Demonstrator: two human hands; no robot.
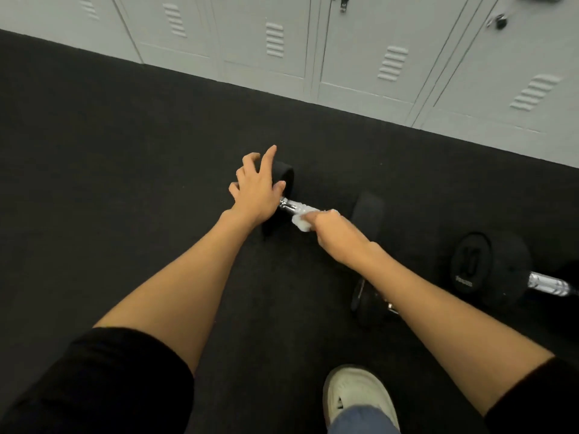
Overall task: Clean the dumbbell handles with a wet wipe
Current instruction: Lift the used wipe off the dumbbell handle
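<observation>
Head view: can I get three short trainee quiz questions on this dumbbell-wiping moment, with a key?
1. True or false: the right hand holds the wipe against the handle of the dumbbell.
2. Which hand rests on one dumbbell head? A: left hand. B: right hand. C: neither.
3. Fill in: beyond the black floor stand grey ____.
Key: 1 true; 2 A; 3 lockers.

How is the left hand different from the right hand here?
The left hand is open with its fingers spread, resting on the black weight end. The right hand is curled around a white wipe. The left hand holds nothing, while the right hand presses the wipe on the shiny handle. Both touch the same dumbbell.
</observation>
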